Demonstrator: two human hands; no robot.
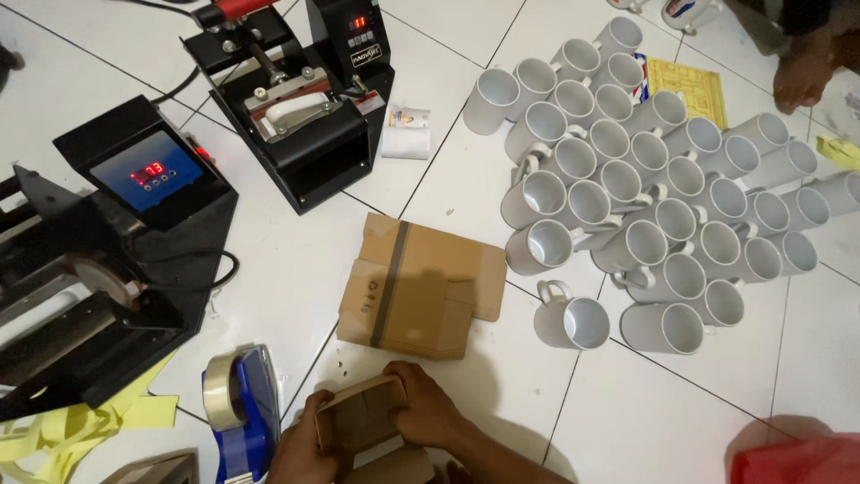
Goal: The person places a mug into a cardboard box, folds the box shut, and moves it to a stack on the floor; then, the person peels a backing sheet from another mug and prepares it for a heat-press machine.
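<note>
One head-worn camera looks steeply down from above onto the white tiled floor (430, 54) — both hands at the bottom edge, close — with no second view.

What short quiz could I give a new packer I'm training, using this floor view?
1. True or false: both hands grip the small cardboard box.
2. What lies nearer the left hand: the blue tape dispenser or the white mugs?
3. The stack of flattened cartons lies: A) on the mug press, B) on the tiled floor, C) inside a mug.

Key: 1 true; 2 tape dispenser; 3 B. The right hand is on the box's right side.
</note>
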